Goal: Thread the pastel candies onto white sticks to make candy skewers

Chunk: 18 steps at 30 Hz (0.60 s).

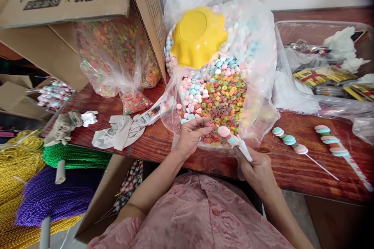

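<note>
My right hand (255, 165) is closed around the white lower end of a candy skewer (224, 132), which carries pink and blue rounded pieces and points up to the left. My left hand (189, 136) is close to its tip, thumb and fingers pinched together; a small pale bluish bit shows beneath them, too hidden to name. Just beyond both hands lies an open clear plastic bag (260, 101) holding small coloured rings (224, 101) and pink, white and blue rounded pieces (193, 91). A yellow scalloped bowl (198, 35) rests upside down on the pieces.
To the right lie two more candy skewers (289, 140) (331, 140) and a clear plastic bin (321, 105) with packets. At left, a cardboard box (149, 15) holds bagged rings (111, 54). A grey cloth (119, 132) lies by the table edge; cord bundles (58, 198) stand below.
</note>
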Each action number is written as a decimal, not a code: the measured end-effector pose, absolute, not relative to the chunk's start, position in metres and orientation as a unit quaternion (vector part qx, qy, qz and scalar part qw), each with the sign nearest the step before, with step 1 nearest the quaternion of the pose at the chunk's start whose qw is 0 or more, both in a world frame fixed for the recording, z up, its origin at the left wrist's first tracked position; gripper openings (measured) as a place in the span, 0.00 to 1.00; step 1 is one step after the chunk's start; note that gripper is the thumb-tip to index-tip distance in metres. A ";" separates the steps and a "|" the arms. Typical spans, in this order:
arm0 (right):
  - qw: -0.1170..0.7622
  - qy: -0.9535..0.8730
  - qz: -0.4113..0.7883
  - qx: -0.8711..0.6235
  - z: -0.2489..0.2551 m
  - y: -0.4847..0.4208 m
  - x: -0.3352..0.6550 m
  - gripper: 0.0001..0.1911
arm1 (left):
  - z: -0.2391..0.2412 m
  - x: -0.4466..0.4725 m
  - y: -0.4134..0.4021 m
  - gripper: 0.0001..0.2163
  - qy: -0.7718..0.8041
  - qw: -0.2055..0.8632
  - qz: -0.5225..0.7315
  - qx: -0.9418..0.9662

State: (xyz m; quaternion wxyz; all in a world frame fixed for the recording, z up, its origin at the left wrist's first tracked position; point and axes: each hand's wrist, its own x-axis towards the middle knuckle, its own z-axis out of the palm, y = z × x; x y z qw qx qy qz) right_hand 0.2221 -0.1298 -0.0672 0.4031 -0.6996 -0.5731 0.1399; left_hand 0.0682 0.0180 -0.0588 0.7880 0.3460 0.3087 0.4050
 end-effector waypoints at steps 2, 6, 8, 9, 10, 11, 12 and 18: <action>0.400 -0.580 0.140 -0.695 -0.066 -0.132 0.222 0.13 | -0.058 0.067 0.017 0.16 0.301 0.768 0.418 0.380; 0.366 -0.600 0.129 -0.699 -0.069 -0.136 0.220 0.16 | -0.059 0.062 0.014 0.14 0.279 0.690 0.450 0.494; 0.329 -0.611 0.102 -0.713 -0.071 -0.138 0.219 0.22 | -0.059 0.059 0.014 0.11 0.260 0.613 0.473 0.577; 0.309 -0.617 0.085 -0.719 -0.071 -0.139 0.218 0.25 | -0.058 0.058 0.014 0.10 0.249 0.570 0.481 0.617; 0.292 -0.623 0.070 -0.722 -0.071 -0.140 0.217 0.28 | -0.058 0.057 0.014 0.09 0.238 0.531 0.486 0.652; 0.279 -0.629 0.058 -0.724 -0.071 -0.142 0.215 0.29 | -0.057 0.056 0.014 0.08 0.228 0.498 0.487 0.680; 0.270 -0.636 0.049 -0.721 -0.071 -0.144 0.214 0.29 | -0.057 0.055 0.014 0.08 0.222 0.477 0.484 0.700; 0.263 -0.678 0.089 -0.680 -0.064 -0.152 0.212 0.29 | -0.062 0.050 0.019 0.06 0.235 0.607 0.403 0.643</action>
